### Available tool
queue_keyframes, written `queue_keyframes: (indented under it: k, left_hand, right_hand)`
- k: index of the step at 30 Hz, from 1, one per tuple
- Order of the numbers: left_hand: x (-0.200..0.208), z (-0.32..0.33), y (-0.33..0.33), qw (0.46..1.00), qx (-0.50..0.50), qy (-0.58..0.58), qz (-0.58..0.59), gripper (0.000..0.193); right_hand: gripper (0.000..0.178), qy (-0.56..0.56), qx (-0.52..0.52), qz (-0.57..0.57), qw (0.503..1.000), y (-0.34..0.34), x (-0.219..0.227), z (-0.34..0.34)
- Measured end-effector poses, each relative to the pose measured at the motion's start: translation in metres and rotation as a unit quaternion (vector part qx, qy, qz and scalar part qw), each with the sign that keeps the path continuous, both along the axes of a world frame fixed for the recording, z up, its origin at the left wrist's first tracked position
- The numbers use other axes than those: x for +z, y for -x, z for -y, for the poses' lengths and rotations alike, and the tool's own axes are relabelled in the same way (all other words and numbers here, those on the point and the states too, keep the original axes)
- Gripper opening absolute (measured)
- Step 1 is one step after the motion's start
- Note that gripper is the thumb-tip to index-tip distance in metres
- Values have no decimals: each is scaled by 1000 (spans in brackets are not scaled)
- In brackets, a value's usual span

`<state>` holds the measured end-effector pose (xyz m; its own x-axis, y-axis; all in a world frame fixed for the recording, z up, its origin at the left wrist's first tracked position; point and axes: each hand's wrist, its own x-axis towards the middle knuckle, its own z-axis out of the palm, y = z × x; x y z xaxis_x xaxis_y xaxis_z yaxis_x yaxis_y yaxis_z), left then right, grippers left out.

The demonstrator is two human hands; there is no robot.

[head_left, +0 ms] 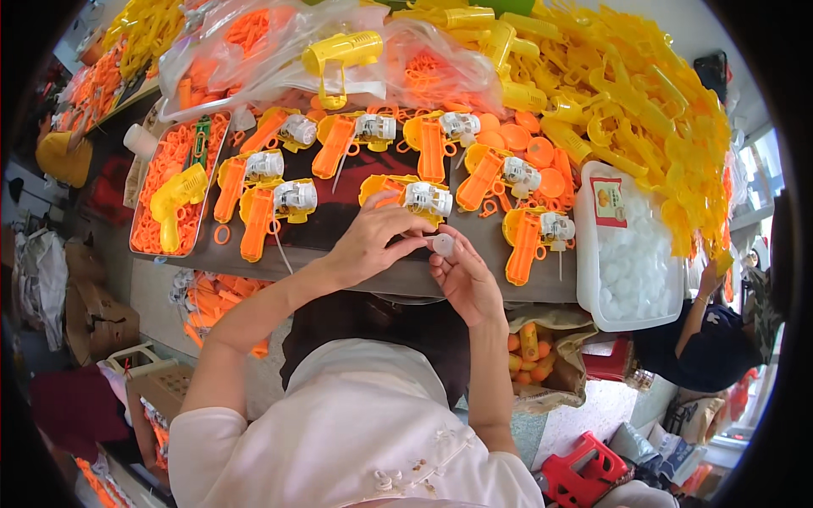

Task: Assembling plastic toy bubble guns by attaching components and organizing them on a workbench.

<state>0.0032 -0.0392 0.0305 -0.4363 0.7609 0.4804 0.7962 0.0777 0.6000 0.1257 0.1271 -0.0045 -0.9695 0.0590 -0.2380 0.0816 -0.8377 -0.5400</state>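
In front of my chest, at the table's near edge, my right hand (467,275) holds a small translucent white round cap (443,245) in its fingertips. My left hand (373,241) meets it from the other side, thumb and forefinger pinched at the cap's edge; whatever lies between them is too small to make out. Just beyond the fingers rests a part-built toy gun (426,198) with a white mechanism, its orange part partly covered by my left hand. Several similar orange-and-yellow assemblies, such as this toy gun (275,207), lie around my hands.
A tray (135,222) of orange rings stands left, with a yellow toy gun (176,203) on top. To the right, a white bin (586,254) holds translucent caps. Yellow shells (618,93) are heaped behind. Another person (703,339) is at the far right.
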Motion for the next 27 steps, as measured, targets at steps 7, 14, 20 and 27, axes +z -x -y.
queue_keyframes:
  k: [7, 14, 20, 27]
  left_hand:
    - [-3, -1, 0, 999, 25, -29, -37, 13]
    - [-7, 3, 2, 994, 20, -3, -105, 14]
    - [-10, -1, -5, 993, 36, -6, -111, 11]
    - [-15, 1, -8, 999, 25, -15, -22, 17]
  right_hand:
    - [47, -9, 10, 25, 1000, 2, 1, 1]
    - [47, -12, 8, 36, 999, 2, -1, 8]
    - [44, -27, -2, 37, 999, 5, 1, 10]
    - [34, -157, -48, 47, 985, 2, 1, 17]
